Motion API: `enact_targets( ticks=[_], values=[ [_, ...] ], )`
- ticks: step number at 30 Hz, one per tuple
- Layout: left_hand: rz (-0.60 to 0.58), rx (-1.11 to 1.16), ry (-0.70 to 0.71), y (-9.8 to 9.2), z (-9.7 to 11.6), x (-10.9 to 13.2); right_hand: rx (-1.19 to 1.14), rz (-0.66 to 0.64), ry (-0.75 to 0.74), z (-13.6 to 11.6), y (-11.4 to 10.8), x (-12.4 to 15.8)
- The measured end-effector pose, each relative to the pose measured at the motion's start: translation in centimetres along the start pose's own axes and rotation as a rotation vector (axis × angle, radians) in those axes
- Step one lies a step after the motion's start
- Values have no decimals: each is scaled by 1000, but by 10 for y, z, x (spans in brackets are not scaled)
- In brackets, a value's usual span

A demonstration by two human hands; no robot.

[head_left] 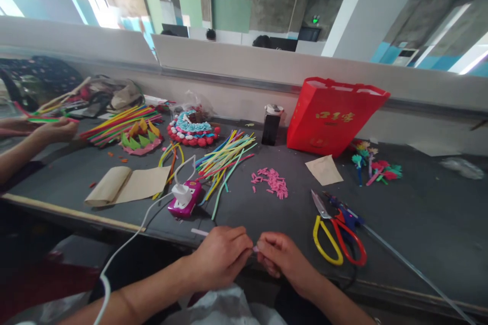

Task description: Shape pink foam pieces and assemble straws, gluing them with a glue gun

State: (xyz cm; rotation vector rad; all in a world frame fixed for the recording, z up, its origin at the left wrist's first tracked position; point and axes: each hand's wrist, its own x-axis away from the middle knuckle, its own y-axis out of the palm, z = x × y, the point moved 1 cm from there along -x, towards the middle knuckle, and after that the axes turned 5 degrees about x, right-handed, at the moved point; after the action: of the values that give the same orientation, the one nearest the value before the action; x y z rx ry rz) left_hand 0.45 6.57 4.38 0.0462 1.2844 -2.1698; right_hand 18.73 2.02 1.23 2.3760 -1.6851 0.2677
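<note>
My left hand and my right hand meet at the near edge of the dark table. Both are closed in a pinch on a small pale pink piece held between their fingertips. A thin pale pink strip pokes out to the left of my left hand. A heap of small pink cut pieces lies just beyond my hands. Scissors with a yellow and a red handle lie to the right of my right hand.
Coloured sticks fan out mid-table beside a pink power strip with a white plug. Farther back: a decorated cake-shaped craft, a green-and-yellow crown craft, a dark bottle, a red bag. Another person's hand holds sticks at left.
</note>
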Motion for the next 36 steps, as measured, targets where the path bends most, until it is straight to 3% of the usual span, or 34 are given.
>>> enact_targets(
  ticks=[2,6,10,12,14,16,19,22,25,27,30,32,36],
  values=[
    [-20,149,-112,1,-1,1,261,47,-126,-4,-3,2],
    [-95,577,-485,2,-2,-1,791,94,-480,-11,-4,10],
    [-320,1105,-825,6,-7,-1,1326,55,-909,-16,-1,19],
    [-428,1245,-949,8,-10,1,1459,36,-1057,-17,1,21],
    [-452,1276,-973,8,-11,2,1455,33,-1112,-16,1,21],
    [-355,1134,-870,6,-11,1,1307,82,-968,-14,0,17],
    [-156,664,-607,2,-6,0,814,82,-462,-4,-4,7],
    [-94,267,-307,3,-1,1,355,-19,-69,10,-4,0],
    [-113,40,-92,8,0,4,194,-42,69,18,-3,-4],
    [-108,52,-116,10,-1,4,187,-46,58,19,-2,-5],
    [-85,348,-372,7,-4,0,413,39,-122,11,-1,-2],
    [-119,654,-591,5,-6,-2,738,124,-386,3,0,3],
    [-385,1244,-952,8,-9,-1,1347,108,-982,-5,1,14]
  ],
)
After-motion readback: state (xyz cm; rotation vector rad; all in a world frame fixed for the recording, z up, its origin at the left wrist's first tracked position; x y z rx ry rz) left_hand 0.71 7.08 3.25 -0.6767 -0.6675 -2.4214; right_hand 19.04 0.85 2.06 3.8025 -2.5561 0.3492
